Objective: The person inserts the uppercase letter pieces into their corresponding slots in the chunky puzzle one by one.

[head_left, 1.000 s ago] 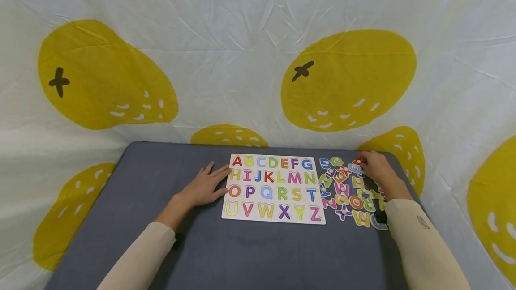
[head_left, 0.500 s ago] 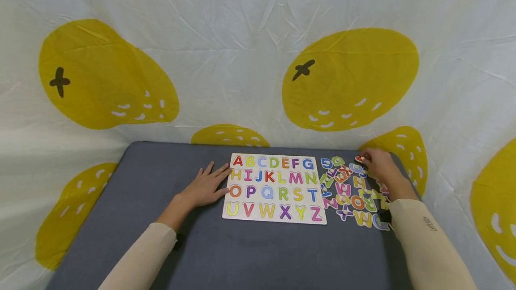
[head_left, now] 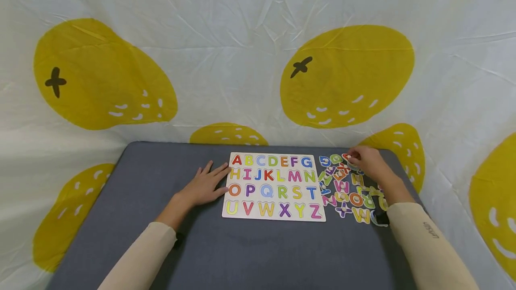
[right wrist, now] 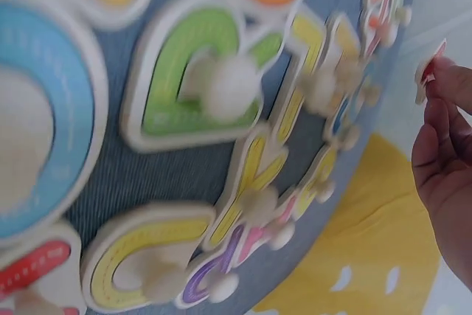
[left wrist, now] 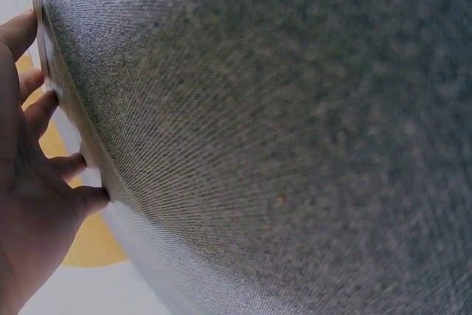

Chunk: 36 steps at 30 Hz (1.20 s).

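Observation:
A white alphabet puzzle board [head_left: 274,219] lies on a dark grey table, its letter slots running from A to Z in four colourful rows. My left hand [head_left: 204,186] rests with spread, straight fingers at the board's left edge; in the left wrist view its fingertips [left wrist: 94,195] touch the tabletop. At the far right my right hand [head_left: 368,161] pinches a red letter puzzle piece [right wrist: 428,71] between thumb and fingers, raised over the heap of loose pieces. The piece is seen nearly edge-on in the right wrist view, so its letter is hard to read.
Loose letter pieces with round wooden knobs lie crowded right of the board, among them an orange O [head_left: 356,199] and a green R [right wrist: 166,94]. Some overlap each other. A white cloth with yellow fruit shapes [head_left: 348,77] hangs behind the table [head_left: 282,254].
My right hand has moved slightly left, toward the board, carrying the red letter puzzle piece off the far corner of the heap. My left hand stays in place.

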Each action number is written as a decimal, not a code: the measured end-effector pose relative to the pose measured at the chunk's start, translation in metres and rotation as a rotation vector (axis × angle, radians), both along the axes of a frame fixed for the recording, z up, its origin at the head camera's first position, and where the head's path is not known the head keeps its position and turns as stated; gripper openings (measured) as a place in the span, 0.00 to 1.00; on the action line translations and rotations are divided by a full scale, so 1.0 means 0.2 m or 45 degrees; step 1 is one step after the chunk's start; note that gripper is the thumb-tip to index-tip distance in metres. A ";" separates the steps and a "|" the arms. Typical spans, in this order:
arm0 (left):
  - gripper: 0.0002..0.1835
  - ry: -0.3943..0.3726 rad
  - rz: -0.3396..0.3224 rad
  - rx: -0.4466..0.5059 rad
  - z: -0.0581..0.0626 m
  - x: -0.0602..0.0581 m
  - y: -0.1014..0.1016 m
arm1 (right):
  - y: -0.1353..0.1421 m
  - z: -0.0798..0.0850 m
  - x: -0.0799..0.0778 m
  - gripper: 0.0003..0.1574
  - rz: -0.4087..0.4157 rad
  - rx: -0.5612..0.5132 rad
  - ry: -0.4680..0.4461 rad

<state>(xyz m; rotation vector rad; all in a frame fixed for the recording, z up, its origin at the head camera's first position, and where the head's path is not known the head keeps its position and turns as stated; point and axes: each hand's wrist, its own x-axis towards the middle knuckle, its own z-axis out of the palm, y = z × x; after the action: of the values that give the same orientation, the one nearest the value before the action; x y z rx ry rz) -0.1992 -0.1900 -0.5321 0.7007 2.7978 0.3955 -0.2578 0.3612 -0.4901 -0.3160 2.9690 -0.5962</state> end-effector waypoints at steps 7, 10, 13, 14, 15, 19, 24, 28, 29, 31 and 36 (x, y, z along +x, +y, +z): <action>0.40 -0.001 -0.003 -0.011 -0.01 -0.01 0.00 | -0.17 0.02 0.03 0.11 0.045 -0.026 -0.030; 0.40 -0.007 0.001 -0.013 -0.01 -0.01 0.00 | -0.26 0.04 0.04 0.12 0.079 -0.026 -0.042; 0.40 -0.004 0.004 -0.013 -0.01 0.00 0.00 | -0.35 0.04 0.05 0.11 0.122 -0.031 -0.022; 0.40 0.002 0.002 -0.010 -0.01 0.00 0.00 | -0.38 0.04 0.05 0.10 0.144 -0.032 -0.008; 0.40 0.005 0.002 -0.008 -0.01 0.00 0.00 | -0.41 0.04 0.05 0.10 0.160 -0.039 0.002; 0.39 0.009 -0.003 -0.001 -0.01 0.00 0.00 | -0.53 0.03 0.05 0.08 0.218 -0.079 0.014; 0.39 0.006 -0.007 0.000 -0.01 0.00 -0.01 | -0.71 0.02 0.04 0.06 0.264 -0.131 0.029; 0.38 0.014 -0.004 0.003 -0.01 0.00 -0.01 | -0.86 0.02 0.03 0.06 0.265 -0.159 -0.001; 0.38 0.015 -0.004 0.002 -0.02 0.00 -0.01 | -0.90 0.03 0.03 0.06 0.258 -0.161 -0.018; 0.39 0.020 -0.006 0.000 -0.02 0.00 -0.01 | -0.98 0.03 0.02 0.07 0.250 -0.159 -0.037; 0.39 0.032 -0.010 0.008 -0.03 0.00 -0.02 | -1.15 0.00 -0.02 0.09 0.283 -0.174 -0.050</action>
<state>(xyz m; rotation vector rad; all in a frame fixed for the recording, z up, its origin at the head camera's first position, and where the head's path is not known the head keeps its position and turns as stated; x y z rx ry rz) -0.1998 -0.1931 -0.5372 0.7223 2.8174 0.3975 -0.2622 0.1309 -0.4899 -0.6274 2.8081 -0.7676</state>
